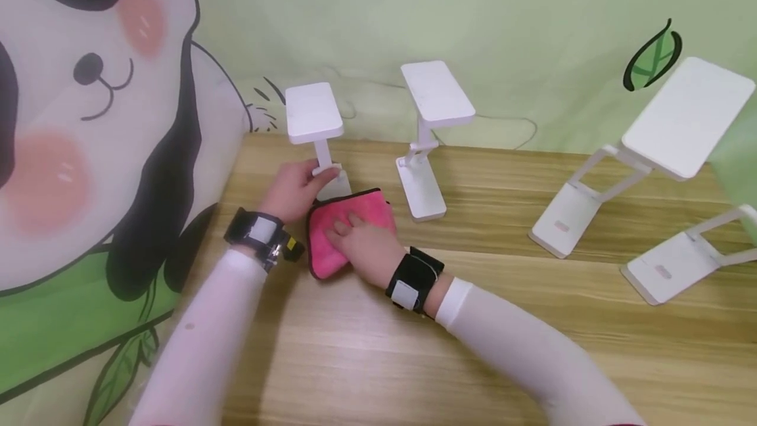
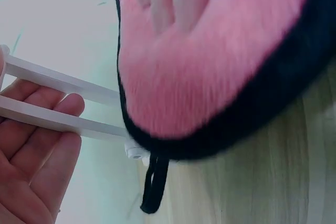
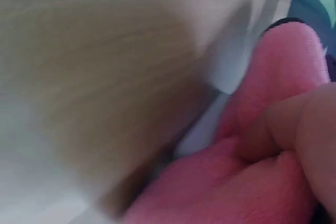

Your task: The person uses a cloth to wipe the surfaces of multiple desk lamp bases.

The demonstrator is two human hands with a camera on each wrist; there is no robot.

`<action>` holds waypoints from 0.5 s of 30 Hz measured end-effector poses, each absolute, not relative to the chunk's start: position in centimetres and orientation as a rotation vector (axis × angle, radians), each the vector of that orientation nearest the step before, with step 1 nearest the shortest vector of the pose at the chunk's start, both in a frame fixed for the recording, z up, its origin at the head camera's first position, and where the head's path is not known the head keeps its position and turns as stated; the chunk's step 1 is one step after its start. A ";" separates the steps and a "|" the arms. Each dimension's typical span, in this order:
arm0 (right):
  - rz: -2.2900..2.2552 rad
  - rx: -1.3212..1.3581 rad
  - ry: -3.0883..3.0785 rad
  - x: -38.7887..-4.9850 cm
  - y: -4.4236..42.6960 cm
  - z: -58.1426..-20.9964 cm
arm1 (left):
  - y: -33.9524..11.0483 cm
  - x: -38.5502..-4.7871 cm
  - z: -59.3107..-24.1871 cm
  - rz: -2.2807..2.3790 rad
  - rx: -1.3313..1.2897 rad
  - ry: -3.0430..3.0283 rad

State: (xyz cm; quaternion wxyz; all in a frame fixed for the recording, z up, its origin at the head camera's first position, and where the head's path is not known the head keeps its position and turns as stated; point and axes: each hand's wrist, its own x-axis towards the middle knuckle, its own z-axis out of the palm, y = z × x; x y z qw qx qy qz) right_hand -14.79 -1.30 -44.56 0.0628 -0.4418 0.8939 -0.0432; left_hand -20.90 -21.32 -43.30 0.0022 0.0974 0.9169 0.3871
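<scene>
In the head view, my left hand holds a small white folding desk lamp by its stem, low near the hinge. The left wrist view has the fingers round the lamp's two thin arm bars. My right hand grips a pink plush cloth with black edging, its fingers sunk into the pile. The cloth lies against the lamp's base and hides most of it. Up close in the right wrist view, the pink cloth folds around the thumb, with a white edge of the base beneath.
A second white lamp stands just right of the held one. Two larger white lamps stand farther right on the wooden table. A green backdrop with a panda print rises behind and to the left.
</scene>
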 end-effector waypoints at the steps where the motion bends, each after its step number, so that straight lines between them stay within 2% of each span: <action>1: -0.145 -1.340 2.693 -14.9 -1.3 -44.6 | -21.3 -20.9 -43.2 1.211 0.303 2.881; 10: -0.321 -1.387 2.792 -18.1 -2.9 -46.7 | -21.2 -20.8 -42.8 1.188 0.310 2.882; 15: -0.336 -1.315 2.830 -18.7 -3.4 -46.7 | -21.4 -20.9 -43.3 1.217 0.316 2.885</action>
